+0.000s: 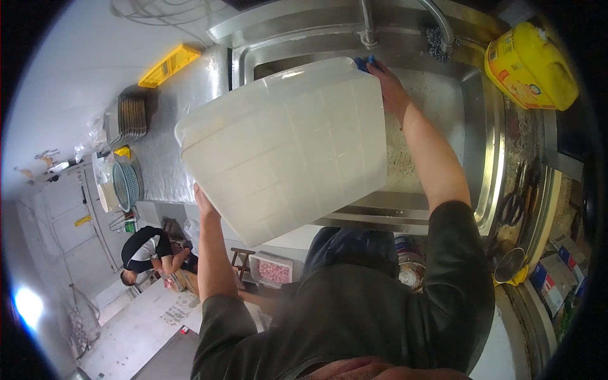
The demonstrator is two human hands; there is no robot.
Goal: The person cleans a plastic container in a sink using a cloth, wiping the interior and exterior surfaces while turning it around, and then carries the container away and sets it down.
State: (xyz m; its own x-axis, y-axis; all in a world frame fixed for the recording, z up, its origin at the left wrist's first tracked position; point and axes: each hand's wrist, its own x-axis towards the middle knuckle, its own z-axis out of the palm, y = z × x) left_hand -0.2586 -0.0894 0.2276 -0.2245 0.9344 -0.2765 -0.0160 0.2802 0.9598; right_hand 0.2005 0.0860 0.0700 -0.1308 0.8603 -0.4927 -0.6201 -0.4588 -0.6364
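Observation:
A large translucent plastic storage box (289, 152) hangs tilted over the left part of a stainless steel sink (427, 128), held between my two hands. One broad ribbed face of it is turned up towards me; its inside is hidden. My left hand (205, 202) grips the box's near left edge, with most of the fingers behind it. At the far right corner my right hand (390, 92) holds on, beside a small blue piece (365, 63) that could be a latch or a cloth. Brown specks and wet marks cover the sink's floor.
Two metal pipes (366, 23) reach over the sink, a steel scourer (438, 45) by one. A yellow jug (527, 69) and scissors (512, 209) lie right. A steel counter (166, 156) with a blue basket (126, 185) extends left. Another person (147, 249) works beyond, near a meat tub (271, 270).

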